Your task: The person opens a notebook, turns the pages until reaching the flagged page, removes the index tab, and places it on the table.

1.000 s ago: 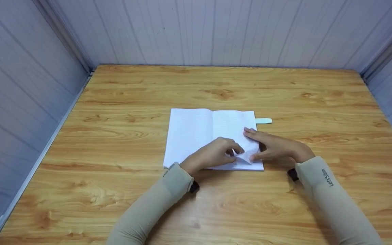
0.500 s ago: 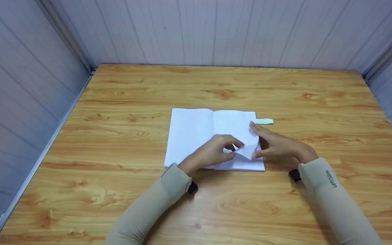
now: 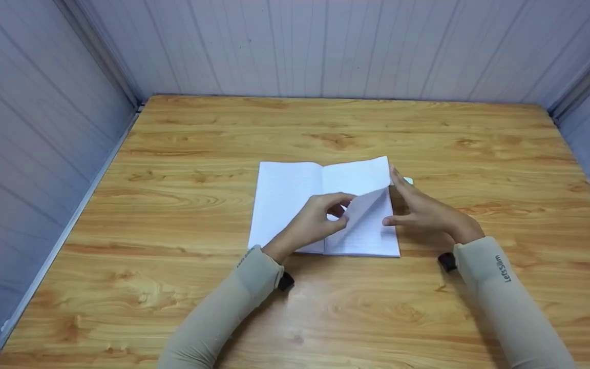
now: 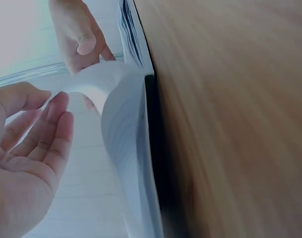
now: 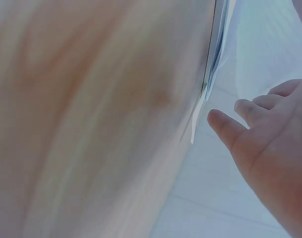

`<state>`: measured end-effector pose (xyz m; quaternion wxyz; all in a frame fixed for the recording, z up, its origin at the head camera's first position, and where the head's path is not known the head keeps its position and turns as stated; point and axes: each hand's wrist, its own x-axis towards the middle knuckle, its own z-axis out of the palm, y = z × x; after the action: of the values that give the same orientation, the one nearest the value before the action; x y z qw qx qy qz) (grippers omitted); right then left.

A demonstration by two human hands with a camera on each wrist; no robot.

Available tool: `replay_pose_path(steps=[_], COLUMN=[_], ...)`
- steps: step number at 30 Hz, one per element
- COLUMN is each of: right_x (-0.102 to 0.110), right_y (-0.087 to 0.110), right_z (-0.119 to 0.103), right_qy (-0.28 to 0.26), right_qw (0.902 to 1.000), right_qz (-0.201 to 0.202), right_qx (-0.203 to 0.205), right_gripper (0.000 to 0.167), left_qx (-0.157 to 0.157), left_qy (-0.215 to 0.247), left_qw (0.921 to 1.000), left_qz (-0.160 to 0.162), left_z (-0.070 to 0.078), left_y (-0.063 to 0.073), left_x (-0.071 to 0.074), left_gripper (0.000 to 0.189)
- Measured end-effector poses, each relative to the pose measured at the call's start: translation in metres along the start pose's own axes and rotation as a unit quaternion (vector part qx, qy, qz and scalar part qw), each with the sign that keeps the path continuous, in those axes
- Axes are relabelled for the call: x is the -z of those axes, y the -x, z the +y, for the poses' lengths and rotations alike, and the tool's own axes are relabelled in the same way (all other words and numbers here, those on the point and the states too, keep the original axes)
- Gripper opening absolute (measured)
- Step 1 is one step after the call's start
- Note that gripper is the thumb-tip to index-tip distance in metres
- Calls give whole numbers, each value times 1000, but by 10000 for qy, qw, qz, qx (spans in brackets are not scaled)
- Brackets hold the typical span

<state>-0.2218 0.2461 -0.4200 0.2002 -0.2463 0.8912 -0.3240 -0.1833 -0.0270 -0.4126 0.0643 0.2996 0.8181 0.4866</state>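
Your left hand (image 3: 311, 219) pinches the page (image 3: 360, 177), your right hand (image 3: 424, 209) is wide; pulling hard may tear the page.

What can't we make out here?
Tab, head view: mostly hidden behind the right hand.
Notebook cover's outer face, head view: hidden under the pages.
Any writing on the pages, head view: too faint, small.
Right hand, right wrist view: partly cut off by right edge.

The desk (image 3: 203, 138) has a flat, wood-grain surface. An open notebook (image 3: 285, 200) lies directly on it, near the middle; a pale tab (image 3: 408, 181) projects beyond the notebook's right edge.
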Motion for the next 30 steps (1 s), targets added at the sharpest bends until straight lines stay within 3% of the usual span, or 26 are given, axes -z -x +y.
replay_pose_path(steps=[9,18,30], right_x=[2,2,0], right_y=[1,3,2], right_z=[1,0,1], right_qy=[140,152,323], right_qw=[9999,9991,9975], right_qz=[-80,-381,-624], right_qx=[-19,86,93], right_gripper=[111,109,102], left_qx=[206,355,330], left_qy=[528,1211,1113], left_qw=[9960,9836,9770], left_qz=[690,1291,1788], left_z=[-1,-7,-14], left_y=[3,7,17], left_x=[12,23,39], left_gripper=[34,36,29])
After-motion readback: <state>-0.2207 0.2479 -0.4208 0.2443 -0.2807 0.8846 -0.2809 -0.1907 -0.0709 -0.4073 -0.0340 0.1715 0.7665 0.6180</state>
